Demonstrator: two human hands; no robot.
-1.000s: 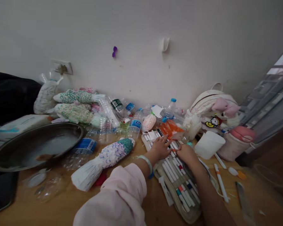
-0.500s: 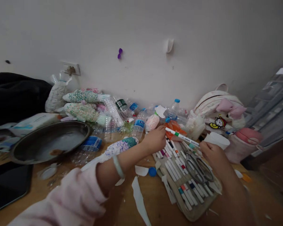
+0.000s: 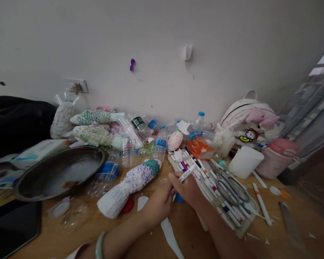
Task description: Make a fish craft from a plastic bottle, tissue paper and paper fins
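A white marker (image 3: 187, 173) slants up to the right between my two hands, over the left side of the marker case. My right hand (image 3: 188, 189) is closed round its middle. Its lower end disappears into the closed fingers of my left hand (image 3: 162, 201), so the tip and cap there are hidden. Left of my hands lies a white paper fish (image 3: 135, 181) with a green head and purple scales. Beneath and to the right, an open marker case (image 3: 255, 205) holds several markers, with grey-handled scissors (image 3: 229, 189) on top.
A metal basin (image 3: 21, 192) and a black tablet-like device (image 3: 14, 223) are at the left. Plastic bottles (image 3: 160, 144) and more paper fish (image 3: 93, 117) line the wall. A white cup (image 3: 245, 162), a backpack (image 3: 248, 111) and paper scraps (image 3: 170, 237) are around too.
Both hands have come down toward me and closer together with the marker. The marker now tilts up to the right. My left arm no longer covers the purple-scaled fish.
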